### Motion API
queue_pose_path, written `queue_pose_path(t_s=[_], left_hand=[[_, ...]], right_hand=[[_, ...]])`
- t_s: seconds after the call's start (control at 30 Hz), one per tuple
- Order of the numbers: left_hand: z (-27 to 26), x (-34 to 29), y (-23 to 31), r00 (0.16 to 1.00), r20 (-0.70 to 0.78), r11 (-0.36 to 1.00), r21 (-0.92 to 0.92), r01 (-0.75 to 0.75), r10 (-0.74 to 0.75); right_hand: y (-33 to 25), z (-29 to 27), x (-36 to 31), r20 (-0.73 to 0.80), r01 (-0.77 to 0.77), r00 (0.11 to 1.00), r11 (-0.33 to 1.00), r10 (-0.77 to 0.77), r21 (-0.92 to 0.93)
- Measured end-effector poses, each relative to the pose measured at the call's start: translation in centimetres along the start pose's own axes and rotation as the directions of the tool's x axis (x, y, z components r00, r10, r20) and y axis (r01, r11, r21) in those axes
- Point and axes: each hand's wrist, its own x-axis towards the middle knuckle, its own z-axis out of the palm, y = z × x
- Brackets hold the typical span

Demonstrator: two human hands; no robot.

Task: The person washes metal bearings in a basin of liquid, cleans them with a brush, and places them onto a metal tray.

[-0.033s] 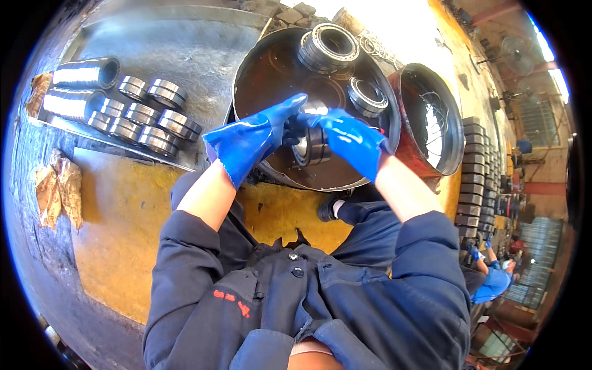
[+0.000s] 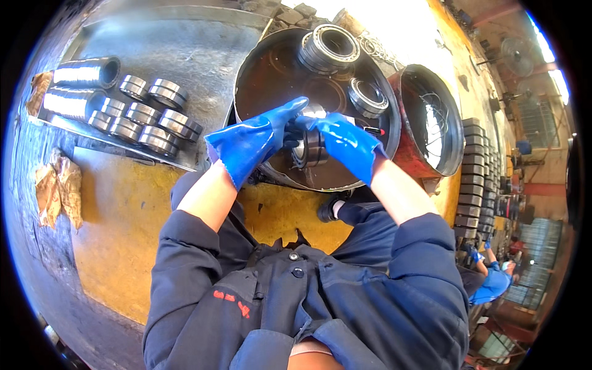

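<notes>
Both my hands wear long blue rubber gloves over a wide round drum (image 2: 265, 68) of dark brown liquid. My left hand (image 2: 250, 143) is closed around the left side of a shiny steel roller bearing (image 2: 313, 151), a finger stretched along its far side. From the other side my right hand (image 2: 348, 143) grips the bearing's top, fingers bent over it and partly hidden. Beside the right glove a thin black stick with a red tip (image 2: 376, 131) shows; whether I hold it I cannot tell. Further bearings (image 2: 336, 46) are stacked at the drum's far side, with another bearing (image 2: 368, 97) at right.
At left, several steel bearings (image 2: 158, 140) and two rows of rings (image 2: 77, 103) stand on a metal tray (image 2: 203, 55). Brown-stained gloves (image 2: 58, 191) lie nearby. A red drum (image 2: 410, 139) adjoins at right, then stacked dark blocks (image 2: 472, 179). Another person (image 2: 493, 283) works farther off.
My right hand has shifted slightly left and down, uncovering more of the black stick with the red tip. My left hand and the bearing hold nearly the same place.
</notes>
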Motion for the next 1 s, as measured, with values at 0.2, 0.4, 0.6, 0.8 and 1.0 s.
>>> queue_pose_path(t_s=[0.2, 0.4, 0.6, 0.8, 1.0], left_hand=[[-0.6, -0.5, -2.0, 0.985, 0.030, 0.982, 0.083, -0.171, 0.169], [-0.5, -0.9, -1.1, 0.978, 0.061, 0.921, 0.329, -0.209, 0.200], [-3.4, 2.5, -2.2, 0.969, -0.040, 0.726, 0.671, -0.153, 0.242], [-0.3, -0.2, -1.0, 0.930, -0.240, 0.451, 0.888, 0.095, 0.277], [-1.1, 1.3, -1.0, 0.910, -0.237, 0.186, 0.966, 0.182, 0.341]], right_hand=[[6.1, 2.3, 1.8, -0.118, 0.097, 0.990, 0.978, -0.076, 0.186], [8.8, 5.1, 3.3, -0.273, 0.094, 0.962, 0.930, 0.007, 0.355], [15.3, 3.0, 7.4, -0.226, 0.050, 0.971, 0.994, -0.070, -0.095], [16.3, 0.4, 8.0, 0.044, 0.111, 0.994, 0.896, -0.102, -0.429], [15.3, -0.5, 10.6, 0.177, 0.095, 0.983, 0.971, -0.057, -0.218]])
